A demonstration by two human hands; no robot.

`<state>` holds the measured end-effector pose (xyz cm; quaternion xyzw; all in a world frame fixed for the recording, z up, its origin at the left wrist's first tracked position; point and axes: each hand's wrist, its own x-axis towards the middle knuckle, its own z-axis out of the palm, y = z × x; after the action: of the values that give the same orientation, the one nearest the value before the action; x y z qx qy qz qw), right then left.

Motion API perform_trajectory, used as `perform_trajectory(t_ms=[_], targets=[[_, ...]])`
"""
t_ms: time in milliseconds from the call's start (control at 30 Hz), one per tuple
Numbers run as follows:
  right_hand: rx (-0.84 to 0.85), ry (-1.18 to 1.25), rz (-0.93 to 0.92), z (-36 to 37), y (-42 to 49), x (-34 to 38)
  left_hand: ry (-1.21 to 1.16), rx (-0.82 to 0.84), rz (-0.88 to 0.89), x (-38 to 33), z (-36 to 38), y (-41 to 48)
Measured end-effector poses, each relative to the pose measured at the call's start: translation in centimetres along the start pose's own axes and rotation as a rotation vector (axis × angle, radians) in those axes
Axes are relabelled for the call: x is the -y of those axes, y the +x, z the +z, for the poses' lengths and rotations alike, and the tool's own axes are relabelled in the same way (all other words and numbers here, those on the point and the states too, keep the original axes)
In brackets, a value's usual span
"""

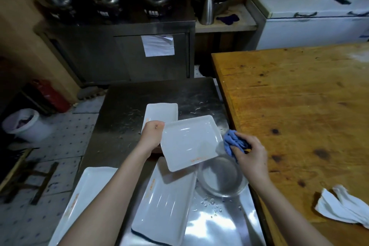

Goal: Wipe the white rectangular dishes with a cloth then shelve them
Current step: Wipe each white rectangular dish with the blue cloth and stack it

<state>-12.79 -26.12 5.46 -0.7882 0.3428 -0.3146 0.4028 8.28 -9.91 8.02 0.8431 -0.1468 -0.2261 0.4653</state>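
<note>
Left forearm (pixel 111 191) and right forearm (pixel 289 205) rise from the bottom edge, both bare.

Left hand (pixel 151 136): fingers curled round the left short edge of white rectangular dish (pixel 189 142), which is held tilted above steel table (pixel 123 106).

Right hand (pixel 249 154): fingers curled, pinching bunched blue cloth (pixel 232 143). Cloth touches the dish's right rim. Orange smear near the dish's lower rim.

Under it, second dish (pixel 165 205) lies flat on the steel table. Third dish (pixel 87 191) lies to its left, partly under the left forearm. Fourth dish (pixel 161 113) sits just behind the left hand.

Clear glass bowl (pixel 221 177) sits below the right hand, beside the second dish, with water drops near it.

Wooden table (pixel 299 106) at right, white rag (pixel 343 207) lying on it.
</note>
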Motion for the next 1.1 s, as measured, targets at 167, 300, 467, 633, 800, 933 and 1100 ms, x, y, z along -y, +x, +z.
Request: perform_trajectory(t_ms=[167,300,467,633,800,933,1100], targets=[[0.032,0.028,-0.001,0.4,-1.0,0.6,0.019,0.006,0.073,-1.0,-0.9,-1.9],[0.053,0.044,0.01,1.2,-1.7,1.0,0.03,0.008,0.144,-1.6,-1.3,-2.8],[0.097,0.062,-0.001,2.5,-2.5,2.0,-0.01,0.02,0.186,-1.8,-1.6,-4.1],[0.12,0.089,-0.016,3.8,-2.7,3.3,-0.017,-0.005,0.178,-2.0,-1.6,-5.0],[0.146,0.15,-0.074,5.9,-3.1,5.6,-0.012,-0.027,0.144,-1.4,-0.9,-5.3],[0.184,0.188,-0.139,7.3,-3.8,7.4,-0.024,-0.038,0.174,-1.5,-0.2,-5.5],[0.154,0.153,-0.148,7.2,-3.6,7.3,-0.042,-0.071,0.17,-1.2,-0.3,-5.3]])
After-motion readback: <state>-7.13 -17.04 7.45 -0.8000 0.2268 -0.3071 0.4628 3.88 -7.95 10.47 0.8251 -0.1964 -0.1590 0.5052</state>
